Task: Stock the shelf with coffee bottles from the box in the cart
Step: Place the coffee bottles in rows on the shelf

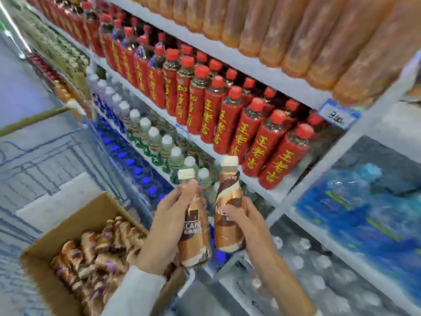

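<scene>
Shelf (268, 193) of red bottles (227, 124) ahead: your left hand (168, 224) grips one coffee bottle (195, 240), your right hand (247, 222) a second bottle (227, 197), near the box (91, 213).

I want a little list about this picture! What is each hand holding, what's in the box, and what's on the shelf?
left hand: holds left coffee bottle, cream cap on top
right hand: holds right coffee bottle, a bit higher
box: open cardboard, more coffee bottles inside
shelf: red bottles with red caps, in rows
</scene>
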Motion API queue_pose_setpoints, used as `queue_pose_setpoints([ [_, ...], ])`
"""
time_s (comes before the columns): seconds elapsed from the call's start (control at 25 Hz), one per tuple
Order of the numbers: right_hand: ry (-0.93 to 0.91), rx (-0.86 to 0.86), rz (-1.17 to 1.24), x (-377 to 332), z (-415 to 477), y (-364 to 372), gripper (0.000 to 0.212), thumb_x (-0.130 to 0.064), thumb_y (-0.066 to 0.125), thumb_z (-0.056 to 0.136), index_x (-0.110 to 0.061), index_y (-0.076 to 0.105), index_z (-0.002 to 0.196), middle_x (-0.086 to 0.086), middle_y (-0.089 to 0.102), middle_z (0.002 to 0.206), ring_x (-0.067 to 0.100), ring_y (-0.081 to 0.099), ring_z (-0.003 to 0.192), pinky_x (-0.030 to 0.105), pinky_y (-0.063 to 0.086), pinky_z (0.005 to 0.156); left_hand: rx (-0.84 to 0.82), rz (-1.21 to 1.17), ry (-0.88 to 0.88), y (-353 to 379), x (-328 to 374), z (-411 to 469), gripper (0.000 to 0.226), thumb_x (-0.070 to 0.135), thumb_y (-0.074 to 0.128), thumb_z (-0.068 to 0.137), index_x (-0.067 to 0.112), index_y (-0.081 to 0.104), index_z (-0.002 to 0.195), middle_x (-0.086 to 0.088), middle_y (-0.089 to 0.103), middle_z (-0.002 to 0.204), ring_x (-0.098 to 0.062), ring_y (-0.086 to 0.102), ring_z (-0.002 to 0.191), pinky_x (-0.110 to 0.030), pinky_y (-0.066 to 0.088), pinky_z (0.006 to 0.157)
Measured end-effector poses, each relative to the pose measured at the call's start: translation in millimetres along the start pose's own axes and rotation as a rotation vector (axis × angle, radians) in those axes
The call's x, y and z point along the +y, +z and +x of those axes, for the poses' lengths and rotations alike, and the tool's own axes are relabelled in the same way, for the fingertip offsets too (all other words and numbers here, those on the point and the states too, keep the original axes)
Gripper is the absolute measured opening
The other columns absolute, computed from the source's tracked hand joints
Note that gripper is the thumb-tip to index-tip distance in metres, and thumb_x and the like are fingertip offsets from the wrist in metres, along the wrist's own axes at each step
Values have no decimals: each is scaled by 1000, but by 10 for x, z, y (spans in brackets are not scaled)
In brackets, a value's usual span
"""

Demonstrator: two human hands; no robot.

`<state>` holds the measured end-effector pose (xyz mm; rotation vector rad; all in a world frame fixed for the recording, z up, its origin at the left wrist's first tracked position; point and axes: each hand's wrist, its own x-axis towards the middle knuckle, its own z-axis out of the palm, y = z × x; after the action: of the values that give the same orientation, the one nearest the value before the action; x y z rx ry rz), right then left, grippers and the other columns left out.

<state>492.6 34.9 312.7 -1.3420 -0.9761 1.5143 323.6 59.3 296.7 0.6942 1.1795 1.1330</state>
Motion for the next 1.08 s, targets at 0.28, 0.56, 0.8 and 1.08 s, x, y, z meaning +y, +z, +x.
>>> queue_pose_setpoints([
  [0.28,-116,292,190,-380,-1146,-1668,22,-33,71,78,-30,74,99,-6,78,96,6,75,86,16,55,63,-366,134,39,2076,-81,-528,49,61,76,71,16,79,89,-12,76,84,-21,72,67,-30,58,58],
  [0.56,-281,448,158,-801,-2066,-3142,31,-34,68,74,-15,67,98,2,71,85,10,69,73,18,53,58,-613,161,111,3901,-271,-1114,49,64,78,60,20,80,81,-8,77,81,-17,71,61,-26,56,52],
  [0.8,-501,615,28,-1506,-2115,-3967,23,-44,70,75,-28,65,91,-6,71,80,8,70,73,20,54,59,-763,249,387,5148,164,-1198,46,64,71,82,19,77,87,-10,78,84,-24,75,71,-37,60,62],
  [1.08,-568,745,-156,-1852,-1673,-4556,30,-48,67,81,-32,54,103,-23,63,75,1,66,78,29,52,72,-887,329,708,5940,366,-764,62,71,63,85,10,66,96,-26,70,95,-47,66,92,-67,50,92],
])
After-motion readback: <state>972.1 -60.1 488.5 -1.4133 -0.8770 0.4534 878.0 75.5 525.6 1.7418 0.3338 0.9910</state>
